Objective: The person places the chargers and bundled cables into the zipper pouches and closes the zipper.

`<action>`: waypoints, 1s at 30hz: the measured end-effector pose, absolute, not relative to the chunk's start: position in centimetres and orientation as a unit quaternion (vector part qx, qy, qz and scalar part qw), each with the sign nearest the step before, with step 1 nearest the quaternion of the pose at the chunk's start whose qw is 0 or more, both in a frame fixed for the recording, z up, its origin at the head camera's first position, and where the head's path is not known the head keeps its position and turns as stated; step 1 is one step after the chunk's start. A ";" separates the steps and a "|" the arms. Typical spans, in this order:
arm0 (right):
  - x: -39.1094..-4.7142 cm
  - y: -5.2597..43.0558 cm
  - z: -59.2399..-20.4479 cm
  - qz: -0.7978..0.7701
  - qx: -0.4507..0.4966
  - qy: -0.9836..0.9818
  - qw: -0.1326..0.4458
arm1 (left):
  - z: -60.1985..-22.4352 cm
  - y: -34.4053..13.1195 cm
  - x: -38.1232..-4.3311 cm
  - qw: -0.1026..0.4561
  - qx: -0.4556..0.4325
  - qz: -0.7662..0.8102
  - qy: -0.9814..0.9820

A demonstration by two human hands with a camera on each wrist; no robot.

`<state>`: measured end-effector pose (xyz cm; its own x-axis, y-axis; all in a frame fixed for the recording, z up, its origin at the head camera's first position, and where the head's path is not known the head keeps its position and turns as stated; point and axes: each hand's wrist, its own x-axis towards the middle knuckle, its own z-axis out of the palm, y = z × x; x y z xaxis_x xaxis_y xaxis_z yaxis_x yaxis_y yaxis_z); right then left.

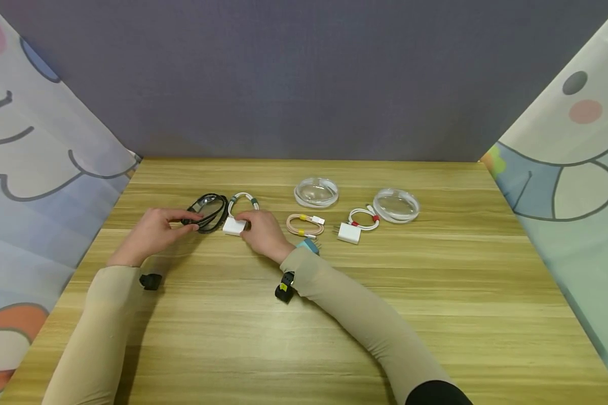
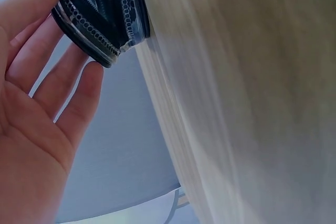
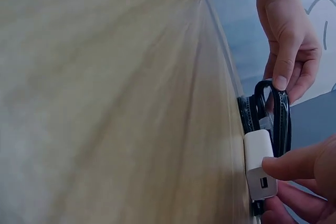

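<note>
My left hand [image 1: 151,233] pinches the edge of a small round clear zip case [image 1: 214,219] with black trim on the left of the table. In the left wrist view the case [image 2: 86,22] gapes at its zipper, the thumb on one side of the raised part and fingers on the other. My right hand [image 1: 264,232] grips a white charger plug [image 1: 234,226] just right of the case. The right wrist view shows my thumb on top of the plug [image 3: 258,163], its USB socket facing out. Behind it lies a coiled white cable [image 1: 243,196] with green ties.
Further right are a pink cable [image 1: 304,232] with yellow ties, a blue plug [image 1: 309,246] partly behind my right wrist, and a white plug [image 1: 349,233] beside a red-tied white cable [image 1: 365,227]. Two white-edged clear round cases [image 1: 316,205] [image 1: 396,218] sit behind. A grey panel [image 1: 309,84] stands at the back.
</note>
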<state>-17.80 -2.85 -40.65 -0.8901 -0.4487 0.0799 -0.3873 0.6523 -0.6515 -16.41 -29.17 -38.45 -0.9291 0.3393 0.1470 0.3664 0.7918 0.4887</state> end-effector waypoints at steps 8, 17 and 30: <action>-17.8 -2.8 -40.8 -0.347 -0.244 0.905 0.046 | -38.4 -29.1 -16.1 0.031 -0.173 -0.293 -0.940; -17.9 -2.8 -40.8 -0.357 -0.245 0.899 0.066 | -38.2 -29.0 -16.0 0.034 -0.156 -0.295 -0.942; -17.9 -2.1 -40.8 -0.388 -0.236 0.888 0.069 | -38.1 -29.5 -15.9 0.025 -0.166 -0.323 -0.931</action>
<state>-17.94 -2.06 -40.81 -0.8789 -0.4730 0.0614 -0.3665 0.5874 -0.7215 -15.89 -29.47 -38.14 -0.9433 0.2938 0.1545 0.3264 0.7360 0.5931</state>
